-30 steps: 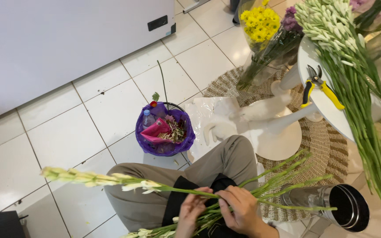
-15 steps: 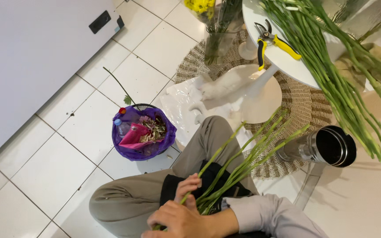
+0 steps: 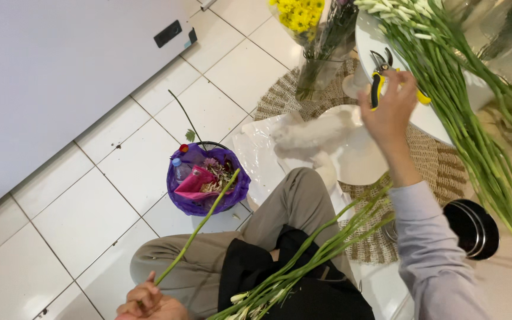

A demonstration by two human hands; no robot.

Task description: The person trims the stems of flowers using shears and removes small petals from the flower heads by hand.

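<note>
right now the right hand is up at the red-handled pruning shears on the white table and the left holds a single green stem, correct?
Not quite: in the head view the pruning shears have yellow handles, not red. The right hand is at them on the white table, and the left hand holds a single green stem.

1. White tiled floor [image 3: 78, 213]: bears a round woven straw mat [image 3: 431, 163], a bin lined with a purple bag [image 3: 207, 181], a black round tin [image 3: 475, 228].
2. White round table [image 3: 440, 112]: bears long green flower stems [image 3: 475, 118], yellow-handled pruning shears [image 3: 379, 80].
</note>
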